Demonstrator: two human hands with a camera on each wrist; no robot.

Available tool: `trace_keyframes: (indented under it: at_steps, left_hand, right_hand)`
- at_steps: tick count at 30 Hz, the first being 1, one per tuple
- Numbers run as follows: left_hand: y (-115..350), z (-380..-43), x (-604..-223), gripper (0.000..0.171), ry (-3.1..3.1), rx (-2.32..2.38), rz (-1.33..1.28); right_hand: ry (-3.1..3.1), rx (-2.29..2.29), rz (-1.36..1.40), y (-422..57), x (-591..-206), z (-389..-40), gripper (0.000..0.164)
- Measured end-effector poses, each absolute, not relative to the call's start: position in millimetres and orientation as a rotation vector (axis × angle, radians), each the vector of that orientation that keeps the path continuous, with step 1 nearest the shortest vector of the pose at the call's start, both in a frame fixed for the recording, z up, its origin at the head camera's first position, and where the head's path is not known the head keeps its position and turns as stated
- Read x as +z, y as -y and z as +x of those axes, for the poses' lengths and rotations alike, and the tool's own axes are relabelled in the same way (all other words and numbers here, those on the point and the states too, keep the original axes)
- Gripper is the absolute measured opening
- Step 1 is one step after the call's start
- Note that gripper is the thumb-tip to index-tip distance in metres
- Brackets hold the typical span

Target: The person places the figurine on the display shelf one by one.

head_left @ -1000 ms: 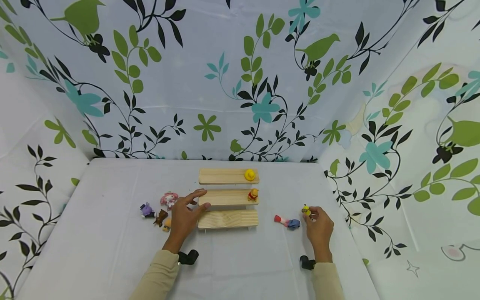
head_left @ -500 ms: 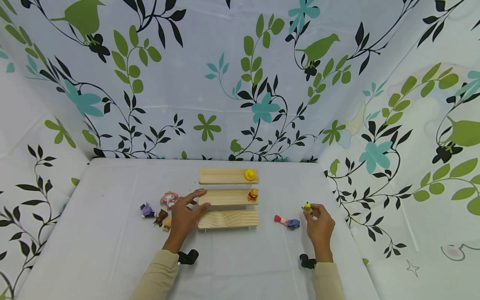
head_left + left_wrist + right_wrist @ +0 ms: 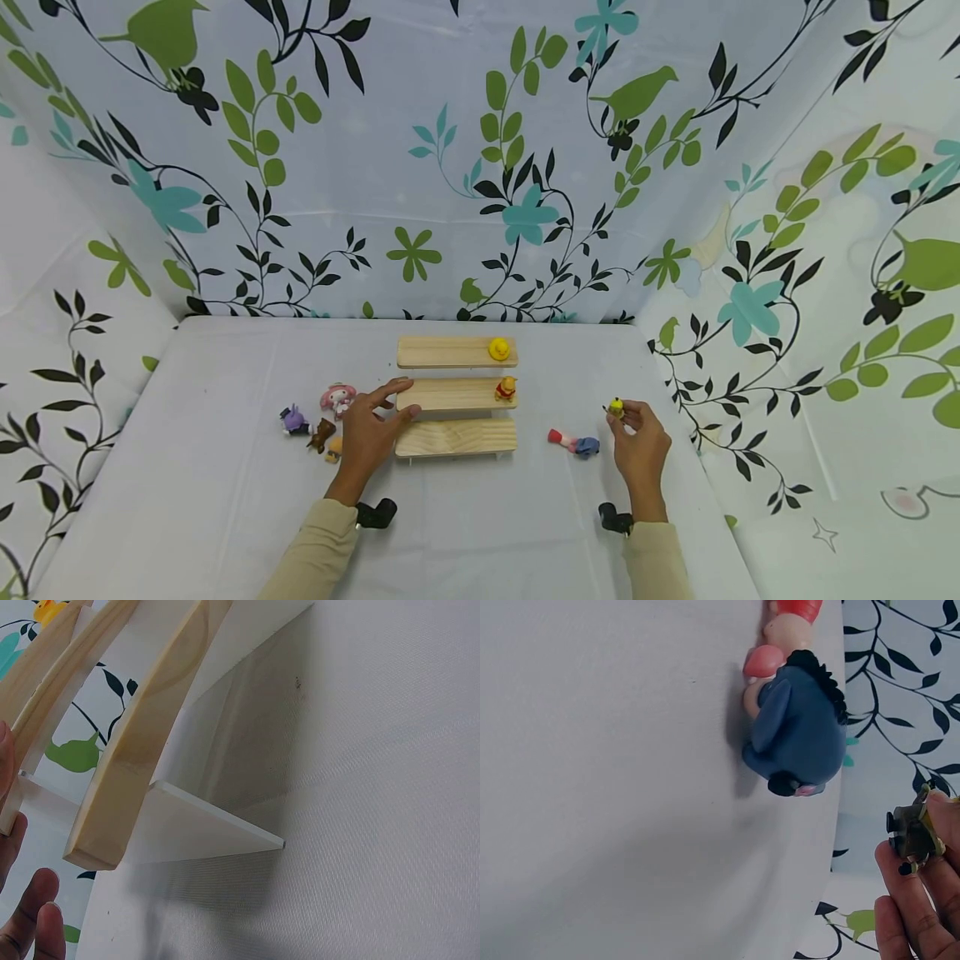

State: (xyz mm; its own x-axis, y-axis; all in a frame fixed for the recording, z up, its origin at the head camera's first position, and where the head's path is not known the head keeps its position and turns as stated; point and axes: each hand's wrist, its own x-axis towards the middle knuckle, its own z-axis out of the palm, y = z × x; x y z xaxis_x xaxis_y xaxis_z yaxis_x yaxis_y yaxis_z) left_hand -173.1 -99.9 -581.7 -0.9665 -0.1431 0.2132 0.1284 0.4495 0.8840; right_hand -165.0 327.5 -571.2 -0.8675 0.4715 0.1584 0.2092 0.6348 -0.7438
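My left hand [image 3: 369, 432] grips the left end of a three-tier wooden shelf [image 3: 450, 395], thumb and index finger at the middle board. In the left wrist view, its fingertips [image 3: 43, 889] show beside the boards. Over on the right, my right hand [image 3: 642, 442] pinches a small yellow figurine [image 3: 616, 407], raised over the table. The right wrist view shows this figurine's dark body [image 3: 915, 831] between thumb and fingers. Below and left of that hand lie a blue donkey figurine [image 3: 587, 447] and a pink-and-red figurine [image 3: 561, 438], close together on their sides.
A yellow duck [image 3: 498, 349] sits on the back board's right end. A yellow bear figurine in red [image 3: 506, 388] stands on the middle board. Left of my left hand are pink [image 3: 339, 398], purple [image 3: 295, 420] and brown [image 3: 322, 436] figurines, plus an orange-yellow one [image 3: 333, 451].
My right hand has moved slightly up and away from me with the yellow figurine, which has turned between the fingers. My left hand and the shelf have stayed put.
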Motion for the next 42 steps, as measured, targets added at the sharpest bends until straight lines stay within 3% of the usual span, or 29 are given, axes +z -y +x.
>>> trace_keyframes:
  at_steps: [42]
  left_hand:
    - [100.7,-173.2,-583.8,0.045,2.432,-1.538,0.008]
  right_hand:
    - [2.408,1.258,-0.274,-287.6,-544.9,-155.5,0.035]
